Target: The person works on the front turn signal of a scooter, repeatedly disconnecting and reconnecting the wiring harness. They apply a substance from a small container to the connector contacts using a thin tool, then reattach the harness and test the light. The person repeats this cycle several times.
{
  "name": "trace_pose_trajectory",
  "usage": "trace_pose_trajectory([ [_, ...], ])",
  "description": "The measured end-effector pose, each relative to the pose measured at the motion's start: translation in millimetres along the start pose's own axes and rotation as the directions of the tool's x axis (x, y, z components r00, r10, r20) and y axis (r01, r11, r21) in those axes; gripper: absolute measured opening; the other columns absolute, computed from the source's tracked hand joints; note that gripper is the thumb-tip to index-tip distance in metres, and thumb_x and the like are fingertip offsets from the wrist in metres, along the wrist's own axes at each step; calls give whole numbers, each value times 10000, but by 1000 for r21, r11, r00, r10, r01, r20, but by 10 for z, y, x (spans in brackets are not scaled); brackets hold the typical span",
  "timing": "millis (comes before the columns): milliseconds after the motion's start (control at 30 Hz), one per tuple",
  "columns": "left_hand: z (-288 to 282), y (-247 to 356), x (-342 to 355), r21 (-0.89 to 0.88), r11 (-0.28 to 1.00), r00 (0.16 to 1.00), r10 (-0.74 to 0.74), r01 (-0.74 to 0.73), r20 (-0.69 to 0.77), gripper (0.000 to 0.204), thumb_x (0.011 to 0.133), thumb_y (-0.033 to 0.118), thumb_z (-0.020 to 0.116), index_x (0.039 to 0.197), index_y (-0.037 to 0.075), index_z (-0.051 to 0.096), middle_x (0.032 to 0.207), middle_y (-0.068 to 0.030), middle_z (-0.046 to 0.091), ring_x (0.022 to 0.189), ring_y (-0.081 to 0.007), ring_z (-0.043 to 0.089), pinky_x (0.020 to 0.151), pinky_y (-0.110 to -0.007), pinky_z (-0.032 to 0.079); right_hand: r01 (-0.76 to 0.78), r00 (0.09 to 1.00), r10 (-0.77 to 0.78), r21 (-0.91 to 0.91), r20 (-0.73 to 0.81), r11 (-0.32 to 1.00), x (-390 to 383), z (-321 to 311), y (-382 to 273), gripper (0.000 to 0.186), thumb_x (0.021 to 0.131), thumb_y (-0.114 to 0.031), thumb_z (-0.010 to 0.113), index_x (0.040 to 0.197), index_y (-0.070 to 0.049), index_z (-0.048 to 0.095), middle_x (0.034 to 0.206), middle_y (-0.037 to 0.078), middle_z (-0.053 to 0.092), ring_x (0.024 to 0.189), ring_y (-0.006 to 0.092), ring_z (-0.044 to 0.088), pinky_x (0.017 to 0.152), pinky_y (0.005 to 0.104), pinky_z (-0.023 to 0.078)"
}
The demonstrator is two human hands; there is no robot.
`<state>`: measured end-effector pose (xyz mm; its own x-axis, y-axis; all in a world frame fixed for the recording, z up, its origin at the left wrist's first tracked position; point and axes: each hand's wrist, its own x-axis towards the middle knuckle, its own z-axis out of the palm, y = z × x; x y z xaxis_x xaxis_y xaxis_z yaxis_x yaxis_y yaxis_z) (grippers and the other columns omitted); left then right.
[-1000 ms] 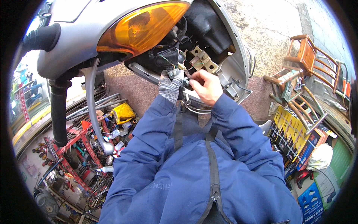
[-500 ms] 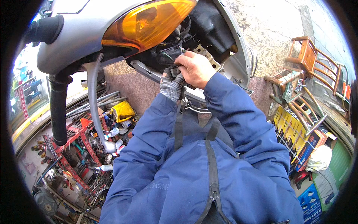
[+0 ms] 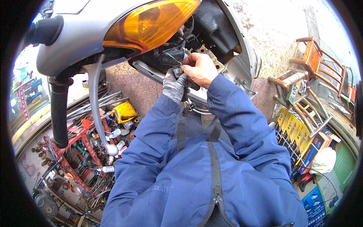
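Observation:
My left hand (image 3: 174, 87), in a grey and black knit glove, is closed around a small grey electrical connector (image 3: 177, 70) with thin wires. My bare right hand (image 3: 201, 70) is beside it, thumb and forefinger pinched at the connector's upper end, near a pale wire (image 3: 173, 58). What lies between those fingertips is too small to make out. Both hands are at the opened front of a silver scooter (image 3: 72, 41), below its amber turn-signal lens (image 3: 147, 25). A black plastic housing (image 3: 171, 56) and loose wiring sit just beyond my fingers.
At left, a black handlebar grip (image 3: 59, 109) and a silver brake lever (image 3: 96, 106) hang over a red rack (image 3: 85, 147) of jumbled tools and bottles. Wooden chairs (image 3: 312, 56) stand at far right, above boxes (image 3: 314, 151) and a white cloth (image 3: 323, 160).
My right hand has shifted slightly right and its fingers have drawn back a little, so more of the grey connector shows. My left hand stays in nearly the same place.

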<state>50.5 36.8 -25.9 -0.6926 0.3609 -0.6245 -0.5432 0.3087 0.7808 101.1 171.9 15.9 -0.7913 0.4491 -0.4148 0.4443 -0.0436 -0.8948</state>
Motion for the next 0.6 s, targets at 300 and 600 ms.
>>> trace_pose_trajectory([
  [300,20,82,-68,-43,999,999,-22,23,24,279,830,92,684,1020,94,479,767,-55,605,521,-136,581,361,-268,476,-82,992,62,200,105,976,63,2,71,156,661,-110,658,749,19,666,654,66,622,604,125,563,597,284,471],
  [600,-8,93,-65,37,998,998,56,-58,39,290,796,39,708,991,57,494,806,-41,602,637,-116,590,511,-250,516,-172,983,128,434,129,885,86,55,111,81,648,-40,675,712,4,651,645,13,595,582,97,515,540,259,419],
])
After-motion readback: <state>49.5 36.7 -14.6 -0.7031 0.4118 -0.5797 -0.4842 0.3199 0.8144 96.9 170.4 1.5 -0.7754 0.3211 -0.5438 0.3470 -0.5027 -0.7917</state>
